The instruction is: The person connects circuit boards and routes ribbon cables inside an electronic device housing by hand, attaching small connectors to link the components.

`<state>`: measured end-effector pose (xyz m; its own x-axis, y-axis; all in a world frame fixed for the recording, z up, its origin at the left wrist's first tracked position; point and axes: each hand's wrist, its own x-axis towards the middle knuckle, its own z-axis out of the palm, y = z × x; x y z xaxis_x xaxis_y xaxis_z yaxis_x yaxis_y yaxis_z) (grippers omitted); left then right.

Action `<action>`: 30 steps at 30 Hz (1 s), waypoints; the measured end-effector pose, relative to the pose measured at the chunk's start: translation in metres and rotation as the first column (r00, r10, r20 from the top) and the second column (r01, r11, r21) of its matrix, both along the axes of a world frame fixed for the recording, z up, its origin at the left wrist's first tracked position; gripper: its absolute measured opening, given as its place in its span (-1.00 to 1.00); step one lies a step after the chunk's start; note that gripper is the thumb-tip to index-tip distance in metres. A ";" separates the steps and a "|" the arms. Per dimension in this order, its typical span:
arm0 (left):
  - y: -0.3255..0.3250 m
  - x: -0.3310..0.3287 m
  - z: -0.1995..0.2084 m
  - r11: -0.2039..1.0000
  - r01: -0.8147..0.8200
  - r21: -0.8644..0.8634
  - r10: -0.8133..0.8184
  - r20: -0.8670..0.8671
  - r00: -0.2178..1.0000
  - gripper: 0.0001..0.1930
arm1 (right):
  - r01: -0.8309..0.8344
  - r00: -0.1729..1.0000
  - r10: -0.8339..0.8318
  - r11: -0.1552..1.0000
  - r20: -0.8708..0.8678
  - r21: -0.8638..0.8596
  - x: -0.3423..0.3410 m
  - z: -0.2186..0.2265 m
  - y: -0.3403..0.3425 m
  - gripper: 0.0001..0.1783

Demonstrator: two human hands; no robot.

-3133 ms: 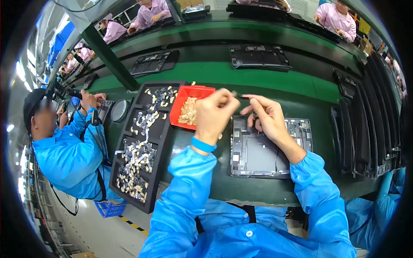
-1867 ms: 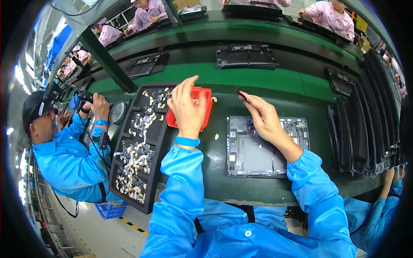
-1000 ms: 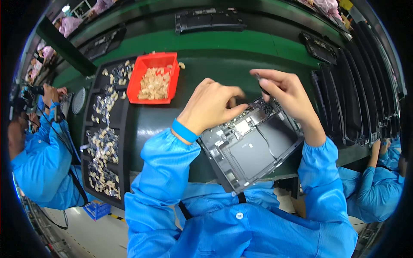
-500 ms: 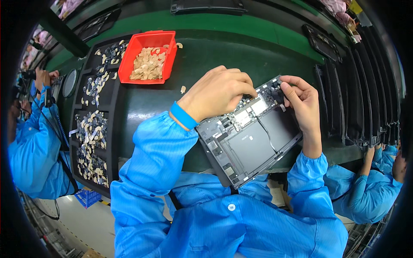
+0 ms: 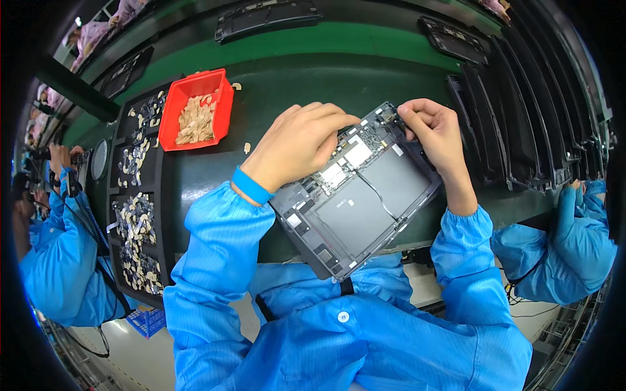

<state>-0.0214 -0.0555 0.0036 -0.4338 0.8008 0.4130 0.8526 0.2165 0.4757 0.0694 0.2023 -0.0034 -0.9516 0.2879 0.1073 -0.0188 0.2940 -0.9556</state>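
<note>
An opened laptop base lies tilted over the bench's near edge, its inside facing up. Along its far side runs a bare circuit board with silvery plates, and a black cable crosses the dark panel below. My left hand, with a blue wristband, rests over the base's far left side; its index finger reaches to the board's far edge and the thumb stays apart. At the far right corner, thumb and index of my right hand pinch together by small dark parts; what lies between them is hidden.
A red bin of tan curved pieces stands at far left. Beside it a black compartment tray holds mixed small pieces. Dark panels stand in a row at right. More laptop parts lie beyond. Co-workers in blue sit at both sides.
My left fingers have straightened from a curl over the board toward its far edge. My right fingertips remain at the far right corner. The whole view has shifted slightly.
</note>
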 end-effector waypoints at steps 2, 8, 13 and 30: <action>0.010 0.004 0.004 1.000 -0.018 -0.013 0.017 -0.070 0.997 -0.67 | -0.012 1.000 0.011 0.999 0.021 0.041 0.000 -0.002 0.002 -0.74; 0.034 0.007 -0.009 0.998 0.030 -0.056 -0.039 -0.162 0.986 -0.64 | 0.009 1.000 -0.010 1.000 -0.006 -0.025 0.006 0.001 0.000 -0.72; 0.036 0.011 -0.003 0.992 -0.020 -0.128 -0.009 -0.221 0.975 -0.64 | -0.020 0.999 0.017 0.998 0.047 0.065 0.014 0.005 -0.005 -0.73; 0.032 0.018 -0.001 0.994 -0.042 -0.099 0.007 -0.329 0.944 -0.66 | -0.040 0.998 0.055 0.910 -0.026 0.412 0.019 0.001 -0.024 -0.82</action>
